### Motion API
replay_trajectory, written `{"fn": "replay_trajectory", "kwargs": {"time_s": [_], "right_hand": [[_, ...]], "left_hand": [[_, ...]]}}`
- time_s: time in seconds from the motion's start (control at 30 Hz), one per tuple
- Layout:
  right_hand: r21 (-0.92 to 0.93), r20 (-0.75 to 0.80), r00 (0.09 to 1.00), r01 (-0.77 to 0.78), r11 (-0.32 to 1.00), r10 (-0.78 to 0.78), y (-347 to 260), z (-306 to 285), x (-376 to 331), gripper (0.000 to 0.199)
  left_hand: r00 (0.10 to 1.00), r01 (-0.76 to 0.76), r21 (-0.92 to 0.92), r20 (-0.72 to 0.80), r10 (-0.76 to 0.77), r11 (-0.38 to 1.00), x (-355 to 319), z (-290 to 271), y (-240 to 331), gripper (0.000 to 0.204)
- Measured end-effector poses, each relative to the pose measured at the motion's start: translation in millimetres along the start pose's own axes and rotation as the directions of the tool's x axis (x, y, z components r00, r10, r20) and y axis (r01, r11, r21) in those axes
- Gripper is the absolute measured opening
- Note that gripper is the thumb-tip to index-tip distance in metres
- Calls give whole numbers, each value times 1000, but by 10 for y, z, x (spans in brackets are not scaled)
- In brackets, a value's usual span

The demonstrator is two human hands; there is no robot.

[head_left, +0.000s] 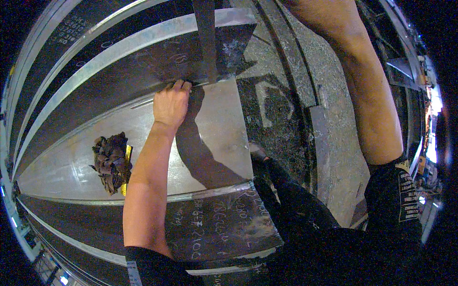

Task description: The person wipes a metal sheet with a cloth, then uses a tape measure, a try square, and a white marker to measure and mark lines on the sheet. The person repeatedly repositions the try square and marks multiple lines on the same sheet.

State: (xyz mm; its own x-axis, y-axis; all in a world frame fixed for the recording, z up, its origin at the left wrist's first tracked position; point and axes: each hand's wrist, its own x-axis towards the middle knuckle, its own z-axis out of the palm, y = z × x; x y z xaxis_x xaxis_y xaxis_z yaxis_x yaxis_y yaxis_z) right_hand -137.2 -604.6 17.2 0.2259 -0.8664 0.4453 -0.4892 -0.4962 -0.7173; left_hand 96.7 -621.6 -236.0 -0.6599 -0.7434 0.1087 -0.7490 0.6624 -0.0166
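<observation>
My left hand point(171, 104) reaches across the pale web point(222, 128) of a steel beam. Its fingers are curled down at the seam where the web meets the dark far flange point(157, 59). What they grip, if anything, is hidden under them. Just right of the fingers stands a narrow dark upright bar point(205, 43), and a curved shadow falls on the web below. Left of my forearm lies a crumpled dark brown bundle point(110, 162), cloth or gloves, on a yellow strip point(128, 157). My right arm point(372, 95) stretches up past the top edge, with its hand out of view.
The near flange point(214, 229) carries pale handwritten marks. More long steel members point(62, 35) run alongside at the left. Right of the beam's cut end are the rough grey floor point(329, 143) and a dark rail point(296, 52). My shoe point(257, 151) is beside that end.
</observation>
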Motion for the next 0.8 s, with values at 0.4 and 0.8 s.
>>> {"fn": "replay_trajectory", "kwargs": {"time_s": [0.4,0.8], "right_hand": [[61,-11,999,-44,997,45,4,31,3,17],[-75,-69,919,-393,917,388,392,127,-770,40]], "left_hand": [[1000,0,20,3,0,1000,-9,-20,10,15],[999,38,-1,-16,-38,999,-6,-5,23,9]]}}
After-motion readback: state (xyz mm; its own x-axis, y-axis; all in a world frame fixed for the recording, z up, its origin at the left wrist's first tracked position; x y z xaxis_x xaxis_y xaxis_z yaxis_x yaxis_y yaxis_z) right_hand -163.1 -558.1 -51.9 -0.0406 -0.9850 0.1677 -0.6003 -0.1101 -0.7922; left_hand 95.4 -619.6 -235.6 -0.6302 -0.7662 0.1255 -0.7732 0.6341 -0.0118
